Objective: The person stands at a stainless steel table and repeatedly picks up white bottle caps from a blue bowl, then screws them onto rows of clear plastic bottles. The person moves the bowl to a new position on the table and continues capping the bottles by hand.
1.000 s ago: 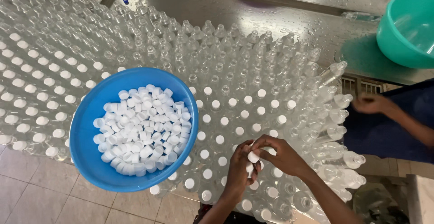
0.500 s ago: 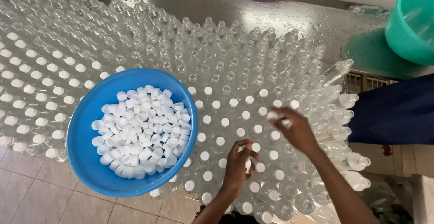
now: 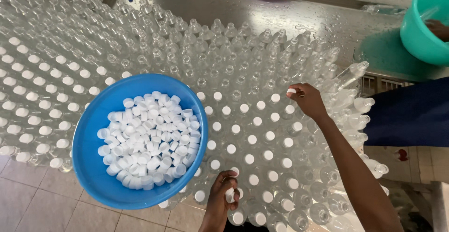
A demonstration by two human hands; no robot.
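Hundreds of clear bottles (image 3: 187,68) are packed on a steel desk (image 3: 262,7); one blue bowl (image 3: 93,166) of white caps (image 3: 149,140) is perched on them. One cap (image 3: 291,91) is pinched in right hand (image 3: 306,102) fingers, another cap (image 3: 229,193) is gripped by left hand (image 3: 223,195).

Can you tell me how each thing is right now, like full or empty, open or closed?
Blue bowl: holding many loose white caps.
Near clear bottles: upright, capped white.
Far clear bottles: upright, uncapped.
Right hand: pressing a cap onto a bottle.
Left hand: pinching a cap.
Teal tub: tilted; contents cannot be seen.

A wet steel table (image 3: 280,12) fills the frame. Clear bottles (image 3: 154,40) crowd it. A teal basin (image 3: 421,30) stands upper right.
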